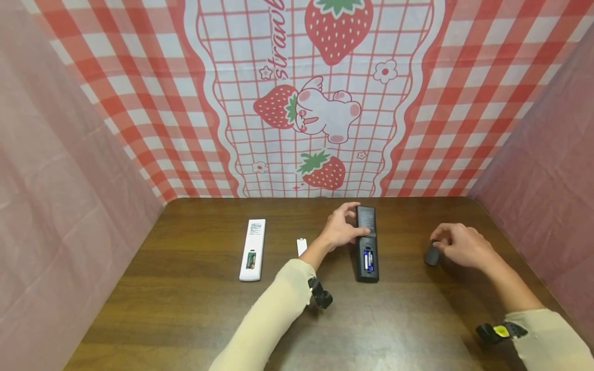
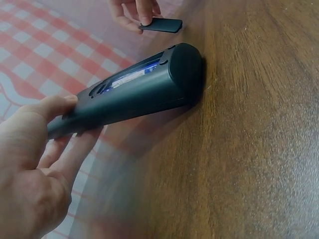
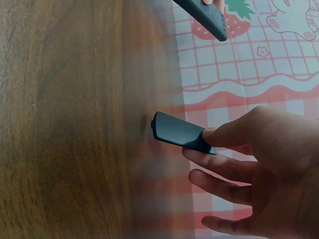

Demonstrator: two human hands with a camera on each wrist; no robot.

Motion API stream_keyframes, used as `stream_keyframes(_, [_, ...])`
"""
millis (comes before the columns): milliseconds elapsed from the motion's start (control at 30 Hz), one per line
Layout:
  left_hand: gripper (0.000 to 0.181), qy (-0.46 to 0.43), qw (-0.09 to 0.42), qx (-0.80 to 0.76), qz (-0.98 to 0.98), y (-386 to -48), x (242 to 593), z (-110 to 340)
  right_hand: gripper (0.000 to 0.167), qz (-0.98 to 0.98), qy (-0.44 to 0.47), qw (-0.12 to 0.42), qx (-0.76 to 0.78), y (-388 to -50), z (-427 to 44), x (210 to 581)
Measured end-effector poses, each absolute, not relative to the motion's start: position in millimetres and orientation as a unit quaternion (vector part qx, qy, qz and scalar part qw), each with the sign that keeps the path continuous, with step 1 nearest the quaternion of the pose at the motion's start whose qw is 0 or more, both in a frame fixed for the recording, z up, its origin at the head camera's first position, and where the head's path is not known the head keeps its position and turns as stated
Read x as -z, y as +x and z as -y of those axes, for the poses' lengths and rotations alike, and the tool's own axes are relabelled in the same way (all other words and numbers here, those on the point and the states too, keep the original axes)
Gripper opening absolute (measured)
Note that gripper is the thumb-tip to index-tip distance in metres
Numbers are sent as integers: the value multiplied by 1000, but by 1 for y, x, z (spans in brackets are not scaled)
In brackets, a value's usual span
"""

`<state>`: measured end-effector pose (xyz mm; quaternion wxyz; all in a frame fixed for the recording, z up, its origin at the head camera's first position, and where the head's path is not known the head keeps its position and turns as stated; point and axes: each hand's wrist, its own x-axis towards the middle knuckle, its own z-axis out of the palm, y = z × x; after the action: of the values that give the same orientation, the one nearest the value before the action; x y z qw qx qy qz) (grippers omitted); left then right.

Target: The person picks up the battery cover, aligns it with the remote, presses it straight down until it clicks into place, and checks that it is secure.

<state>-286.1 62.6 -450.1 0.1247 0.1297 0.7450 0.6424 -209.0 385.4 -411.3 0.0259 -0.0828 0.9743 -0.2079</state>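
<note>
A black remote control has its back turned up, and two blue-and-white batteries show in its uncovered compartment. My left hand grips its far end, thumb on the back and fingers around the side; the left wrist view shows that end raised and the near end low by the table. Off to the right, my right hand pinches a black battery cover between thumb and index finger. In the right wrist view its other fingers are spread apart from the cover.
At the left of the brown wooden table lies a white remote control, back up, with green batteries in its uncovered compartment. A small white battery cover lies beside my left forearm. A checkered strawberry cloth hangs behind the table.
</note>
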Motion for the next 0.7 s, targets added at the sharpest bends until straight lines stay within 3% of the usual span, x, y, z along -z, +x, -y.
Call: stream_keyframes(700, [84,150,125,-662,-724,-287,445,-57,14,-976,-86,-13,202,-210,-378,402])
